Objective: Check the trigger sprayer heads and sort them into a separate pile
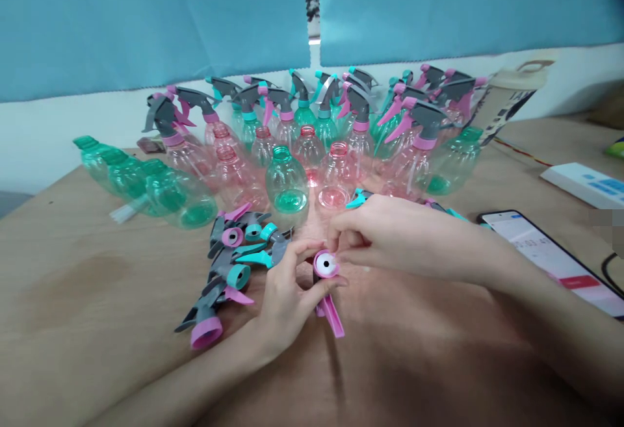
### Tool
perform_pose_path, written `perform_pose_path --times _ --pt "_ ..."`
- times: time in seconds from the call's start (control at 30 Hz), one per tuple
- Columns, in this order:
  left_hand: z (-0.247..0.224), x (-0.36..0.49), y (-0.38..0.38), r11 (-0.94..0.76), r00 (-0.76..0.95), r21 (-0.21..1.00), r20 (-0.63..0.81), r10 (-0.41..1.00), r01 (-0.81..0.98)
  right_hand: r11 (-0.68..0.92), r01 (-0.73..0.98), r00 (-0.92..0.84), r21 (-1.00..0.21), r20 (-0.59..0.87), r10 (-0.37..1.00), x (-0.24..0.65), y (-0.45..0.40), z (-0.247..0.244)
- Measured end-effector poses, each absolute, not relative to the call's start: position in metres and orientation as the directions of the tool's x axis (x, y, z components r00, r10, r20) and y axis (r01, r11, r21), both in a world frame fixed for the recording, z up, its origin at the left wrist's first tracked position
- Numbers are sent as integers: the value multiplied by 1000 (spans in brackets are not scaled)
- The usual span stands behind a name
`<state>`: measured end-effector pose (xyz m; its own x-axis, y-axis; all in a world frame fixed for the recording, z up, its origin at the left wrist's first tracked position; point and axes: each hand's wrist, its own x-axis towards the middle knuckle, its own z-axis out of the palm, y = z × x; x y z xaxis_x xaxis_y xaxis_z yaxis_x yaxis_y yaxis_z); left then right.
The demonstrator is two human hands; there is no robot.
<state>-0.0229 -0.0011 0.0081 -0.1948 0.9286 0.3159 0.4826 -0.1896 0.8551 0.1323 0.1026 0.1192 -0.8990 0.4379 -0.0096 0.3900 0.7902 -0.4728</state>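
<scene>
In my left hand [287, 297] is a trigger spray head [333, 316] with a pink collar and pink trigger. Its collar opening faces up toward me and shows a white disc with a dark hole. The fingers of my right hand [370, 235] are pinched together against the collar's right edge; whatever lies between them is hidden. Left of my left hand lies a pile of loose spray heads [227, 271], grey with pink or turquoise parts. A few more, partly covered, lie behind my right hand, including one with a turquoise trigger [359, 198].
Behind my hands stand open bottles, green [286, 180] and pink [336, 177], before rows of bottles with spray heads [361, 105]. Several green bottles [156, 186] lean at left, near clear tubes [129, 209]. At right are a phone [550, 258], a tumbler [507, 102] and a white power strip [585, 183].
</scene>
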Motion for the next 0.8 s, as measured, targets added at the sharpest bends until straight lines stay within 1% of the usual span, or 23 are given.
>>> perform_pose_path --times 0.1,0.23,0.33,0.4,0.5,0.63,0.73,0.8 --pt "7 -23 -1 -198 -184 863 313 932 464 820 382 -913 -427 -38 406 131 100 115" --pt "7 -23 -2 -214 -176 853 330 927 476 844 364 -919 -393 -4 394 129 100 113" --pt "9 -23 -2 -225 -181 825 363 914 518 854 403 -912 -328 -69 404 125 98 114" --pt "10 -23 -3 -224 -184 812 374 909 539 853 415 -909 -317 -113 401 123 96 116" --pt "11 -23 -2 -226 -181 814 371 911 535 860 406 -914 -309 -127 386 121 94 118" --pt "10 -22 -1 -234 -184 814 381 906 532 872 421 -907 -250 -134 400 120 92 118" --pt "10 -22 -2 -212 -206 830 361 910 516 877 416 -909 -239 -151 390 118 89 116" --pt "10 -21 -3 -186 -218 852 326 920 490 881 409 -912 -239 -135 387 117 88 114"
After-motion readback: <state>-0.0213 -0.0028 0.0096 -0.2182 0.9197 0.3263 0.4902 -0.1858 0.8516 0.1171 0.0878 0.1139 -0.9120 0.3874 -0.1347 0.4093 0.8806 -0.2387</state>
